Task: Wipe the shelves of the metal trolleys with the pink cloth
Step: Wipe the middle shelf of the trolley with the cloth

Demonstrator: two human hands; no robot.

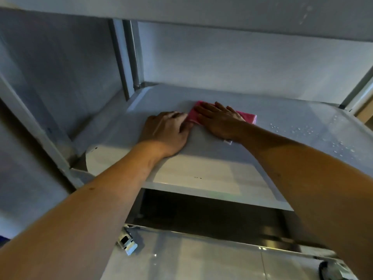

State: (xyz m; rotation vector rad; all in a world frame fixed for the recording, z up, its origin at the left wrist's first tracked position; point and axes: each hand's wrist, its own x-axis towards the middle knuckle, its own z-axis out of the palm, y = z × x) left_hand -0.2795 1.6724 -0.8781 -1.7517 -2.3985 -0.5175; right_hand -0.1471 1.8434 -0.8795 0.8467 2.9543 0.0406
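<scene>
1. Grey metal fills the view: a trolley's middle shelf (pixel 232 158) lies under an upper shelf (pixel 201 11), with a lower shelf (pixel 181 257) at six o'clock and a wall (pixel 242 63) behind.
2. On the middle shelf, toward twelve o'clock from its front edge, lies the pink cloth (pixel 192 115), folded flat into a pad.
3. My right hand (pixel 219 120) is spread flat on the cloth, fingers straight and pointing to about ten o'clock, pressing rather than gripping.
4. My left hand (pixel 167 131) rests on the shelf at nine o'clock from the cloth. Its fingertips reach the cloth's left edge; whether they pinch that edge or only touch it I cannot tell, because the spot is blurred.
5. Water droplets (pixel 302 131) bead on the shelf at three o'clock from the cloth, near the right-hand post (pixel 357 91).
6. Handling, as I judge it: the cloth is light, soft and limp, so it will bunch or unfold if dragged by a corner. It is probably damp and should cling a little to the smooth steel.
7. Best hold: a flat palm over the middle of the pad, with fingers spread so the pressure reaches its edges.
8. The shelf looks stiff and slick, and wet patches will let the pad slide faster there.
9. The beaded area looks not yet wiped.
</scene>
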